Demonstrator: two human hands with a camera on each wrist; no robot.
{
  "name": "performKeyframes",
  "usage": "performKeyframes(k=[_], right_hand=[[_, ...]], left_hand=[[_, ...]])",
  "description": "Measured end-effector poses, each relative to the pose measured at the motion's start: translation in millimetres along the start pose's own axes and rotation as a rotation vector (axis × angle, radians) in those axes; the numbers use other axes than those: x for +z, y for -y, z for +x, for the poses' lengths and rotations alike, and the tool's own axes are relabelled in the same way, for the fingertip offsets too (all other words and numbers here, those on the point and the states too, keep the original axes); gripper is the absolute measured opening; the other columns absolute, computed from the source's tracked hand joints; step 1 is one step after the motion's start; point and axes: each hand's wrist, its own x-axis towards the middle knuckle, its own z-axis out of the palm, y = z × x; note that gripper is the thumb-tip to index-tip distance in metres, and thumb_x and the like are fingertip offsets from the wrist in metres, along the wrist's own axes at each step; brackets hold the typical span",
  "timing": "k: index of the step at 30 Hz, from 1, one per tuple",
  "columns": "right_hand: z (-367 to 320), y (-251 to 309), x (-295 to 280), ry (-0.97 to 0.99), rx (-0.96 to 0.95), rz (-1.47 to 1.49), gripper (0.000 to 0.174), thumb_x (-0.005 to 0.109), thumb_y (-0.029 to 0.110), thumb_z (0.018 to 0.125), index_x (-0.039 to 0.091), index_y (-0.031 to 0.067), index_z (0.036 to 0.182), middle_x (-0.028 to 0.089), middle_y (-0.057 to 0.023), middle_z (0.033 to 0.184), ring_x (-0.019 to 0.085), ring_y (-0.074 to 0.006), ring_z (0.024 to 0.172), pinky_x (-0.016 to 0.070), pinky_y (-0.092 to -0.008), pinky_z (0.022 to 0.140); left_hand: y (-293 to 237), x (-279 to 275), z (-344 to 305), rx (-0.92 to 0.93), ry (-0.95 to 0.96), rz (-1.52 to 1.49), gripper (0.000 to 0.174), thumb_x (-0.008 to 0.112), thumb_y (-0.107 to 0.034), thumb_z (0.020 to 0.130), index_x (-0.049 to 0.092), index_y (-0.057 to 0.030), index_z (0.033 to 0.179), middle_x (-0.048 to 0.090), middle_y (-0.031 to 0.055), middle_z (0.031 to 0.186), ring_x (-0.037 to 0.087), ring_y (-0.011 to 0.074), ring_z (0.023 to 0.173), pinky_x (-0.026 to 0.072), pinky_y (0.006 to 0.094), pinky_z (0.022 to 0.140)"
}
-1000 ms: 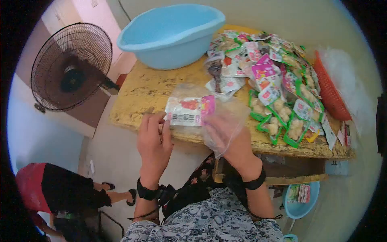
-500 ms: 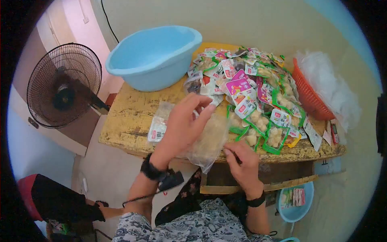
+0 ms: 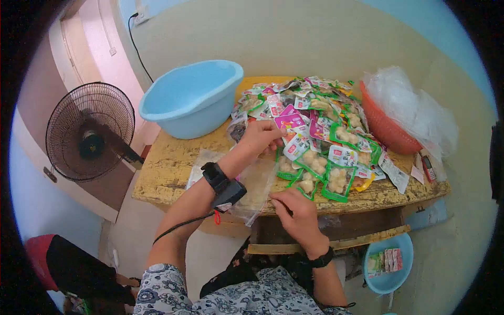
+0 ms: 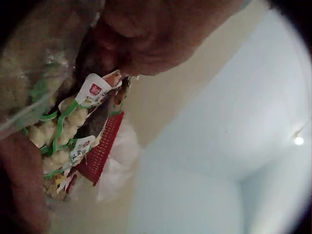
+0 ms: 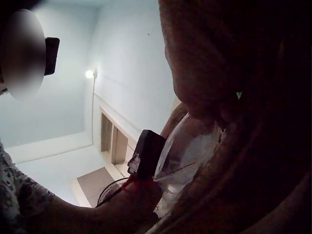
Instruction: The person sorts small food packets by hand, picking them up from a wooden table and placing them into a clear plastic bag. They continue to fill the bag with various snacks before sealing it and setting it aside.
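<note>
In the head view the left hand [image 3: 260, 137] reaches over the clear bag to the near left side of a heap of small food packets, by a purple packet [image 3: 290, 121]. In the left wrist view its bent fingers are above a white-labelled packet [image 4: 92, 90]; whether they grip one is hidden. My right hand [image 3: 300, 214] pinches the edge of the clear plastic bag [image 3: 257, 184] at the table's front edge. The bag lies partly under the left forearm. A white label shows at its left end. Dark shadow covers much of the right hand in its wrist view.
A blue basin [image 3: 194, 121] stands at the back left of the yellow table [image 3: 163, 168]. At the right, a red basket [image 3: 386, 126] holds clear bags. Below are an open drawer [image 3: 336, 240] and a small blue basin [image 3: 391, 281]. A fan [image 3: 90, 144] and a person [image 3: 79, 268] are at the left.
The left hand has left the bag's labelled end and moved right and away to the packets. The right hand has come out from over the bag to its right edge. The head view has shifted.
</note>
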Motion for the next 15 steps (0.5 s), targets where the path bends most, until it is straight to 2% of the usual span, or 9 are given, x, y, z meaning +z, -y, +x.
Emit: performKeyframes(k=[2, 5, 8, 9, 11, 14, 15], right_hand=[[0, 1, -2, 0.001, -0.004, -0.006, 0.013, 0.068, 0.001, 0.089, 0.071, -0.0002, 0.101, 0.066, -0.0127, 0.085, 0.064, -0.024, 0.072, 0.0494, -0.0326, 0.063], [1, 5, -5, 0.018, 0.044, -0.013, 0.012, 0.067, 0.008, 0.09, 0.07, 0.0024, 0.101, 0.068, -0.0143, 0.09, 0.068, -0.0334, 0.082, 0.0544, -0.039, 0.071], [0, -2, -5, -0.019, -0.026, 0.003, 0.013, 0.066, 0.001, 0.09, 0.07, -0.0006, 0.103, 0.065, -0.0112, 0.085, 0.063, -0.0201, 0.066, 0.0477, -0.03, 0.058], [0, -1, -5, -0.03, 0.014, 0.039, 0.013, 0.066, 0.002, 0.091, 0.071, 0.0003, 0.103, 0.066, -0.0115, 0.085, 0.064, -0.0218, 0.07, 0.0496, -0.0312, 0.061], [-3, 2, -9, -0.051, 0.094, 0.106, 0.012, 0.066, 0.004, 0.092, 0.071, 0.0021, 0.102, 0.067, -0.012, 0.087, 0.067, -0.0252, 0.077, 0.0534, -0.0337, 0.068], [-7, 23, -29, -0.156, 0.216, 0.17, 0.015, 0.065, 0.001, 0.092, 0.072, 0.0032, 0.105, 0.068, -0.0093, 0.09, 0.065, -0.014, 0.074, 0.0516, -0.0277, 0.065], [-5, 31, -34, -0.275, 0.239, 0.255, 0.018, 0.067, 0.001, 0.09, 0.072, 0.0043, 0.107, 0.068, -0.0084, 0.092, 0.063, -0.0104, 0.072, 0.0505, -0.0255, 0.064]], left_hand=[[1, 3, 1, 0.118, -0.087, -0.117, 0.025, 0.068, -0.028, 0.096, 0.067, -0.0054, 0.085, 0.067, 0.002, 0.074, 0.06, 0.0069, 0.062, 0.0471, 0.0227, 0.056], [-11, 8, -12, 0.318, -0.209, -0.181, 0.023, 0.066, -0.025, 0.098, 0.065, -0.0062, 0.085, 0.065, -0.0001, 0.075, 0.06, 0.0057, 0.066, 0.0478, 0.0217, 0.059], [-26, 6, -25, 0.522, -0.309, -0.203, 0.023, 0.064, -0.024, 0.1, 0.063, -0.0068, 0.085, 0.065, -0.0013, 0.08, 0.061, 0.005, 0.069, 0.0483, 0.0217, 0.061], [-31, 4, -30, 0.592, -0.339, -0.214, 0.023, 0.064, -0.024, 0.1, 0.063, -0.0069, 0.085, 0.065, -0.0016, 0.083, 0.061, 0.0047, 0.069, 0.0484, 0.0218, 0.061], [-49, -3, -46, 0.593, -0.293, -0.28, 0.021, 0.063, -0.023, 0.101, 0.063, -0.0069, 0.087, 0.064, -0.0021, 0.085, 0.061, 0.0047, 0.072, 0.0486, 0.0219, 0.062], [-64, -28, -71, 0.537, -0.113, -0.237, 0.018, 0.062, -0.021, 0.101, 0.062, -0.0067, 0.09, 0.062, -0.0026, 0.085, 0.06, 0.0042, 0.075, 0.0486, 0.0219, 0.064], [-66, -35, -79, 0.499, -0.035, -0.2, 0.017, 0.061, -0.02, 0.101, 0.062, -0.0066, 0.092, 0.061, -0.0027, 0.085, 0.06, 0.004, 0.076, 0.0485, 0.0218, 0.064]])
